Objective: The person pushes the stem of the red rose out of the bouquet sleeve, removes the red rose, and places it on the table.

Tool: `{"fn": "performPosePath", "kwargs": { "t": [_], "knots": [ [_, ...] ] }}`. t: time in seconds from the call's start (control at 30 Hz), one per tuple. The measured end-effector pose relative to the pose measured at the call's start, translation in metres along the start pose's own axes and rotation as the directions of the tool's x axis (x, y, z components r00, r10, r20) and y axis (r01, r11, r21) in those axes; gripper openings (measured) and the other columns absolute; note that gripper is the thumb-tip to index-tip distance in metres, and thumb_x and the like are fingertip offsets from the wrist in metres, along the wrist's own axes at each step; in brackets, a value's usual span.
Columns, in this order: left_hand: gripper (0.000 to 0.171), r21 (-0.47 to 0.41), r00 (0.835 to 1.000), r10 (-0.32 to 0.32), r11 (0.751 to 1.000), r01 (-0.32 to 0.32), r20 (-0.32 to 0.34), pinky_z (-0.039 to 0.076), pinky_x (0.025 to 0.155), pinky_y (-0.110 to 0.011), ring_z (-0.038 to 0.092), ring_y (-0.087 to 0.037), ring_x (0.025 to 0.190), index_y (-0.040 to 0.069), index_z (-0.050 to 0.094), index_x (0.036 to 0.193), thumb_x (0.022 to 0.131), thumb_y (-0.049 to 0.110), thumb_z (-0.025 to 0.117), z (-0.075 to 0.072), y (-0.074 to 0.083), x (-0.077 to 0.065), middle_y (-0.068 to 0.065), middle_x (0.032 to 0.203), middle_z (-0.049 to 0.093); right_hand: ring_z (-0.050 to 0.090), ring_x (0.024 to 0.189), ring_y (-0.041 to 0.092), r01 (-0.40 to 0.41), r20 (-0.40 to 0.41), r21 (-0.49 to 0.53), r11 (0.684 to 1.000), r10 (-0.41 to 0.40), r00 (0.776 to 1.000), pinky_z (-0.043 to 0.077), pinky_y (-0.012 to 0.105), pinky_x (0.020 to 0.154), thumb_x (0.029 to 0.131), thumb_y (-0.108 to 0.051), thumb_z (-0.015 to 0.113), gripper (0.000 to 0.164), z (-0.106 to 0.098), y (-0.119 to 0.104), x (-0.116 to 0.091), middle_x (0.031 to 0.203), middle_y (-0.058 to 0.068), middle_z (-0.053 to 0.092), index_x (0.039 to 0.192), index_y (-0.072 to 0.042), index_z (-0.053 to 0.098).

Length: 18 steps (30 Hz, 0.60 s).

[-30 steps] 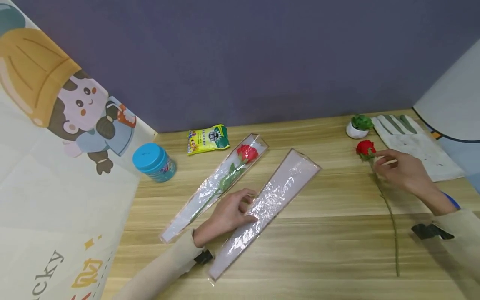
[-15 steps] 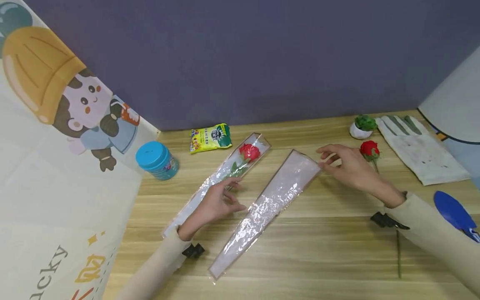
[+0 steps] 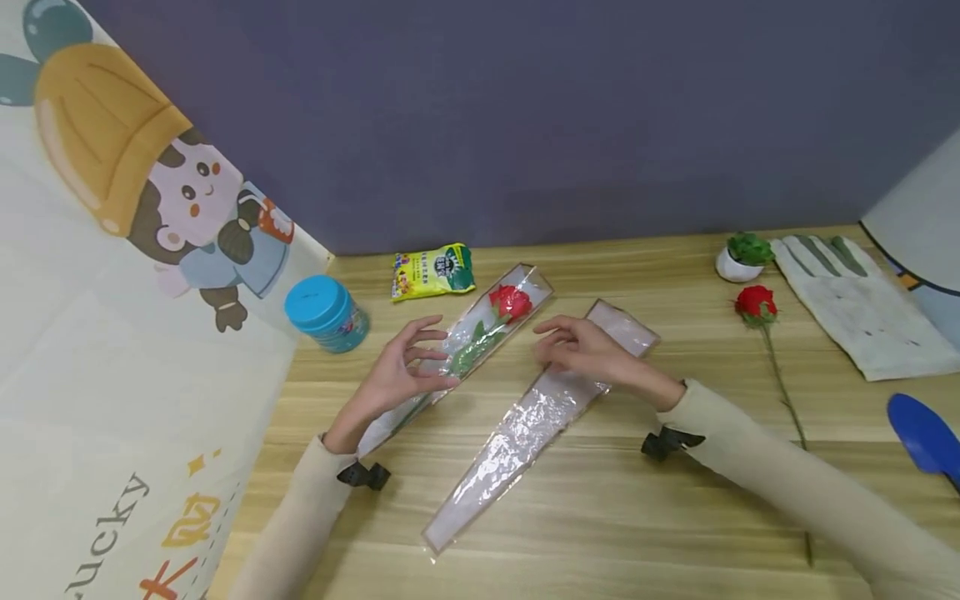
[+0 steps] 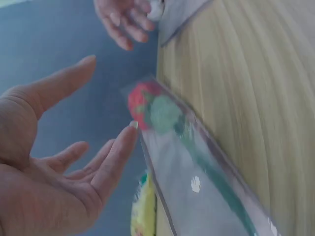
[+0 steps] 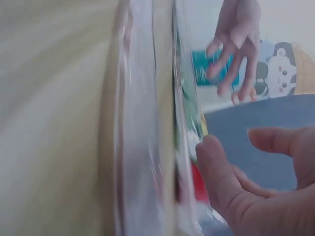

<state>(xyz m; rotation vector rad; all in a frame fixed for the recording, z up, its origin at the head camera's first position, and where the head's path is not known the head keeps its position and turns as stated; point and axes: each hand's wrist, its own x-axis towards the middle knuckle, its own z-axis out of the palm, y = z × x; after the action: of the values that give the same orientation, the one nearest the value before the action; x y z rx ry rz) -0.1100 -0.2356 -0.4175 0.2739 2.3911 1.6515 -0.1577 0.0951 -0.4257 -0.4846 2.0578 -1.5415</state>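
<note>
My left hand (image 3: 408, 362), fingers spread, hovers over the lower part of a clear sleeve (image 3: 536, 280) that holds a red rose (image 3: 512, 303) with green leaves. In the left wrist view nothing lies between thumb and fingers. My right hand (image 3: 581, 350) hangs above the upper part of a second, pinkish-white sleeve (image 3: 517, 429), its fingers relaxed toward the wrapped rose. It holds nothing, as the right wrist view (image 5: 256, 182) shows. A loose red rose (image 3: 756, 305) on a long stem lies on the table to the right, its stem partly hidden under my right sleeve.
A blue-lidded jar (image 3: 326, 315) and a yellow-green packet (image 3: 433, 272) stand at the back left. Toward the right are a small potted succulent (image 3: 744, 256), a soiled white glove (image 3: 870, 317) and a blue spade-shaped tool (image 3: 926, 433). A dark wall (image 3: 525, 125) bounds the table's back.
My right hand has left the loose rose and swung left over the second sleeve. My left hand has moved off that sleeve, leftward to the wrapped rose. The head view has shifted slightly.
</note>
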Motion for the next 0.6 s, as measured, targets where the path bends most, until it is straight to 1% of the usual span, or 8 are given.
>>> {"fn": "performPosePath", "kwargs": {
  "t": [0.03,0.1,0.17,0.23,0.33,0.47,0.53,0.6],
  "knots": [
    [0.096,-0.017,1.0,-0.002,1.0,0.002,-0.001,0.057,0.105,-0.059,0.06,-0.048,0.13,0.014,0.037,0.159,0.078,-0.001,0.088,-0.003,-0.002,0.001,-0.028,0.153,0.049,0.068,0.119,0.043,-0.045,0.022,0.078,0.996,0.043,0.999,0.063,0.041,0.1,0.103,-0.008,0.06,0.053,0.005,0.001,0.005,0.137,0.036,0.061,0.15,0.011,0.041],
    [0.098,-0.025,1.0,-0.004,1.0,0.004,-0.01,0.05,0.113,-0.062,0.056,-0.048,0.136,0.015,0.036,0.16,0.079,-0.001,0.088,-0.009,-0.007,0.004,-0.028,0.156,0.046,0.066,0.125,0.043,-0.134,0.056,0.209,0.969,0.125,0.991,0.059,0.041,0.106,0.105,-0.01,0.058,0.059,0.013,0.003,0.013,0.142,0.036,0.057,0.155,0.009,0.033],
    [0.1,-0.013,1.0,-0.011,1.0,0.011,-0.02,0.044,0.119,-0.062,0.051,-0.048,0.141,0.016,0.034,0.161,0.078,-0.001,0.089,-0.014,-0.012,0.005,-0.027,0.157,0.044,0.062,0.131,0.042,-0.212,0.081,0.316,0.925,0.196,0.977,0.056,0.041,0.11,0.106,-0.012,0.056,0.062,0.019,0.005,0.02,0.147,0.034,0.054,0.158,0.007,0.027],
    [0.102,0.014,0.999,-0.024,1.0,0.024,-0.021,0.039,0.124,-0.061,0.047,-0.047,0.145,0.016,0.033,0.162,0.078,0.001,0.089,-0.018,-0.016,0.006,-0.027,0.159,0.043,0.057,0.138,0.043,-0.267,0.108,0.391,0.881,0.244,0.964,0.054,0.041,0.114,0.109,-0.013,0.051,0.061,0.022,0.006,0.026,0.151,0.033,0.05,0.159,0.006,0.023],
    [0.105,0.075,0.999,-0.05,0.996,0.05,-0.001,0.035,0.126,-0.062,0.043,-0.049,0.148,0.013,0.029,0.163,0.078,0.005,0.09,-0.021,-0.02,0.007,-0.028,0.161,0.041,0.051,0.144,0.044,-0.305,0.126,0.49,0.817,0.28,0.952,0.051,0.042,0.117,0.111,-0.014,0.044,0.055,0.026,0.009,0.034,0.155,0.032,0.046,0.158,0.007,0.026],
    [0.108,0.11,0.996,-0.083,0.991,0.079,0.03,0.036,0.124,-0.062,0.043,-0.051,0.147,0.007,0.025,0.164,0.078,0.007,0.09,-0.021,-0.026,0.01,-0.03,0.16,0.041,0.045,0.149,0.043,-0.311,0.13,0.614,0.725,0.296,0.946,0.047,0.044,0.121,0.112,-0.013,0.041,0.047,0.03,0.011,0.041,0.159,0.03,0.043,0.154,0.006,0.034],
    [0.107,0.127,0.995,-0.096,0.988,0.091,0.036,0.039,0.123,-0.061,0.045,-0.05,0.146,0.006,0.026,0.163,0.078,0.008,0.09,-0.02,-0.027,0.011,-0.03,0.159,0.043,0.045,0.15,0.041,-0.306,0.13,0.656,0.69,0.296,0.946,0.046,0.044,0.122,0.112,-0.011,0.04,0.045,0.031,0.011,0.043,0.159,0.029,0.043,0.154,0.005,0.037],
    [0.105,0.139,0.994,-0.105,0.985,0.099,0.039,0.041,0.122,-0.06,0.048,-0.049,0.144,0.005,0.027,0.163,0.078,0.008,0.091,-0.018,-0.03,0.012,-0.029,0.157,0.046,0.044,0.15,0.039,-0.305,0.135,0.685,0.662,0.296,0.946,0.045,0.044,0.123,0.111,-0.01,0.041,0.045,0.032,0.011,0.044,0.16,0.028,0.044,0.155,0.003,0.038]
  ]
}}
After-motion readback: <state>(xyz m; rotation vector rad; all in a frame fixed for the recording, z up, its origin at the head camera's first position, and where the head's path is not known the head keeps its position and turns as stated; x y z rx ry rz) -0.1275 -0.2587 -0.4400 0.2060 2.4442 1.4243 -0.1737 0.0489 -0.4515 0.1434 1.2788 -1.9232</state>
